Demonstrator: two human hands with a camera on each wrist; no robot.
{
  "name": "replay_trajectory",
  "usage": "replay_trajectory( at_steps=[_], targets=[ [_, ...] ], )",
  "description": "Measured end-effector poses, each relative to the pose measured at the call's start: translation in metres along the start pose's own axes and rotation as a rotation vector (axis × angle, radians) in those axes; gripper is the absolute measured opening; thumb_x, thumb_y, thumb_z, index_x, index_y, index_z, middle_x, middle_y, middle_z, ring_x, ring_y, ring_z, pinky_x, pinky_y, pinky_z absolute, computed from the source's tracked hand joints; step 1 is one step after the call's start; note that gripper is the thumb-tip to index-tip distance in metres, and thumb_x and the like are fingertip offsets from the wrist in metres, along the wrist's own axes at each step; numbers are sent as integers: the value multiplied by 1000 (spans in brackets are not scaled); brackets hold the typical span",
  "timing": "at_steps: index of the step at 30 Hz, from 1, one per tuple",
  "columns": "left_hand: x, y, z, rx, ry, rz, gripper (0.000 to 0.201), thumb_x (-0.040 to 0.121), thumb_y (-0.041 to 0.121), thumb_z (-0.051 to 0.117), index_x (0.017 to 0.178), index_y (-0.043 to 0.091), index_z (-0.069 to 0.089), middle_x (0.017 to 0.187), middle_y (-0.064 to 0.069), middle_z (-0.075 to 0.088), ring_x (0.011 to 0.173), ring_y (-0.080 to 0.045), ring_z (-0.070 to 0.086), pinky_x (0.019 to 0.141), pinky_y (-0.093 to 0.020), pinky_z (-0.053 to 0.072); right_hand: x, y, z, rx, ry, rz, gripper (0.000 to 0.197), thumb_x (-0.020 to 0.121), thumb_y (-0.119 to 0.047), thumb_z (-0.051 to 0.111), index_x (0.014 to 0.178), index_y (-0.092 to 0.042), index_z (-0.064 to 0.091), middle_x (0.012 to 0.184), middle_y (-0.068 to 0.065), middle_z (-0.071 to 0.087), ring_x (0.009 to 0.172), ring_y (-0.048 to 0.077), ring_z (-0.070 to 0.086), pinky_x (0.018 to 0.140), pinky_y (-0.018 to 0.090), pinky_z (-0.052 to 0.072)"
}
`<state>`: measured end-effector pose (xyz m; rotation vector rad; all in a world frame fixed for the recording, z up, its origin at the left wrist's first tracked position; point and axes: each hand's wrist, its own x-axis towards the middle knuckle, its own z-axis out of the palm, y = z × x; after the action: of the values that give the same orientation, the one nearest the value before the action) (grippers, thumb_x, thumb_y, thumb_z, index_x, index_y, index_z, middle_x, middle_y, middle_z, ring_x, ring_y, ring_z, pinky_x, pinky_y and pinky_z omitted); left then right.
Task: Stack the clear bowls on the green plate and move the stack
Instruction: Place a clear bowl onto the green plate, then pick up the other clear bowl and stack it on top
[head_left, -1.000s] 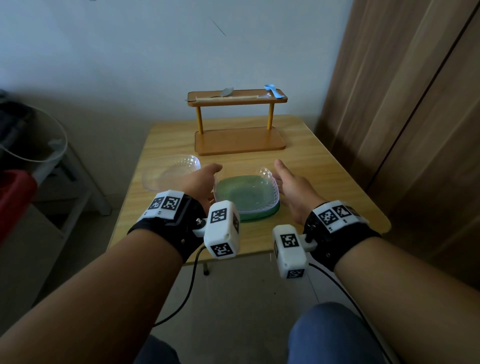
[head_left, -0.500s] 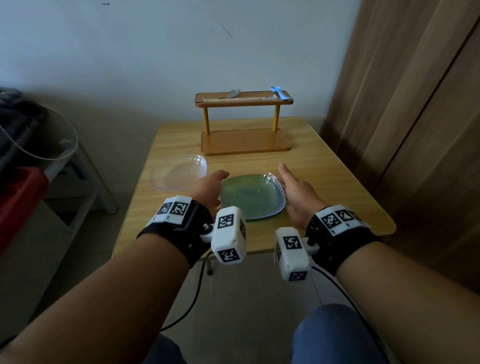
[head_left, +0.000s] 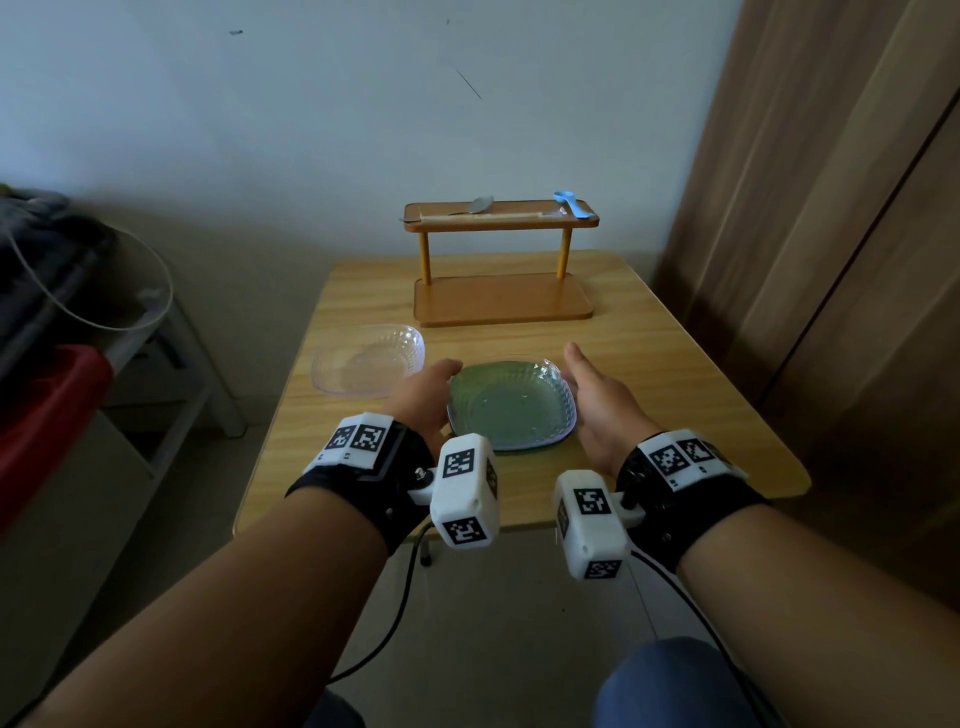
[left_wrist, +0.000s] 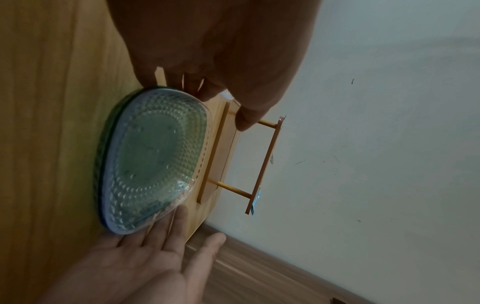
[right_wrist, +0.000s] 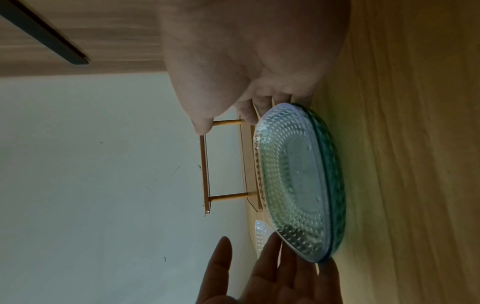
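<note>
The green plate (head_left: 524, 449) lies on the wooden table (head_left: 675, 374) with one clear studded bowl (head_left: 511, 402) nested on it. A second clear bowl (head_left: 369, 358) stands alone to the left, behind my left hand. My left hand (head_left: 426, 395) is at the stack's left rim and my right hand (head_left: 592, 395) at its right rim. In the left wrist view the right hand (left_wrist: 155, 257) shows a flat palm with straight fingers along the plate (left_wrist: 97, 164). In the right wrist view the left hand (right_wrist: 272, 277) lies the same way beside the bowl (right_wrist: 293, 181).
A two-tier wooden rack (head_left: 501, 306) stands at the back of the table with a blue spoon (head_left: 571, 202) and a grey spoon (head_left: 480, 204) on top. The table's near edge (head_left: 519, 522) is just under my wrists. A red bin (head_left: 47, 415) is on the left.
Both hands have stayed on either side of the stack, easing slightly in towards its rim. The head view has pulled back and up a little.
</note>
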<state>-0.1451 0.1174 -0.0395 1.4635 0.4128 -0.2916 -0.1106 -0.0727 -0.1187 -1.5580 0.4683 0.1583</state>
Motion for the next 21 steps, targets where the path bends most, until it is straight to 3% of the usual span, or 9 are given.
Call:
replay_trajectory(
  at_steps=[2, 5, 6, 8, 9, 10, 12, 15, 21],
  targets=[
    [1, 0, 0, -53, -20, -25, 25, 99, 28, 45, 85, 8, 52, 54, -8, 46, 48, -16, 48, 27, -7, 38, -8, -6, 1, 0, -3, -4, 135, 22, -100, 53, 132, -22, 55, 138, 4, 60, 124, 29, 57, 109, 51, 42],
    [2, -1, 0, -94, -72, -77, 40, 100, 34, 42, 75, 5, 52, 51, -9, 42, 39, -16, 52, 29, -9, 37, -18, -12, 1, 35, 1, 5, 131, 22, -98, 56, 130, -23, 57, 136, 3, 62, 123, 30, 58, 108, 52, 43],
    [4, 0, 0, -97, -93, -89, 37, 99, 35, 42, 88, 4, 58, 60, -12, 50, 48, -14, 60, 39, -12, 44, -25, -17, 3, 28, 10, 10, 126, 31, -98, 56, 132, -23, 56, 138, 2, 59, 124, 31, 56, 108, 54, 42],
    [8, 3, -3, -91, -87, -89, 48, 97, 38, 45, 134, 7, 47, 118, -18, 59, 108, -20, 62, 84, -28, 50, -41, -33, 7, -52, 51, -29, 102, 66, -89, 48, 139, -17, 50, 142, 1, 53, 127, 32, 52, 110, 54, 40],
    [8, 6, -6, -64, -75, -95, 58, 95, 41, 45, 143, 8, 37, 143, -15, 45, 132, -24, 45, 105, -37, 38, -44, -40, 8, -88, 69, -70, 91, 79, -81, 42, 141, -14, 47, 141, 4, 53, 127, 32, 52, 110, 53, 40],
    [10, 10, -10, -43, -74, -94, 64, 94, 44, 45, 148, 10, 32, 153, -11, 33, 141, -26, 31, 115, -43, 26, -48, -48, 11, -116, 79, -111, 85, 85, -76, 37, 141, -13, 46, 142, 6, 53, 127, 31, 52, 110, 52, 40],
    [14, 18, -21, -55, -72, -64, 66, 93, 46, 44, 149, 14, 31, 157, -10, 28, 143, -27, 27, 117, -46, 18, -52, -63, 15, -134, 63, -177, 81, 88, -73, 34, 141, -12, 46, 143, 11, 52, 128, 31, 51, 111, 52, 39],
    [19, 30, -40, -67, -17, -7, 56, 94, 44, 43, 142, 15, 42, 147, -7, 42, 129, -24, 41, 106, -43, 28, -55, -84, 31, -127, 35, -223, 74, 94, -66, 30, 145, -13, 42, 148, 9, 46, 137, 29, 42, 114, 47, 31],
    [31, 48, -77, -79, 91, 33, 61, 93, 45, 46, 144, 12, 40, 149, -4, 40, 137, -24, 36, 113, -47, 24, -44, -97, 82, 44, -93, -135, 94, 81, -79, 38, 146, -12, 38, 155, 10, 39, 141, 32, 38, 117, 53, 29]
  ],
)
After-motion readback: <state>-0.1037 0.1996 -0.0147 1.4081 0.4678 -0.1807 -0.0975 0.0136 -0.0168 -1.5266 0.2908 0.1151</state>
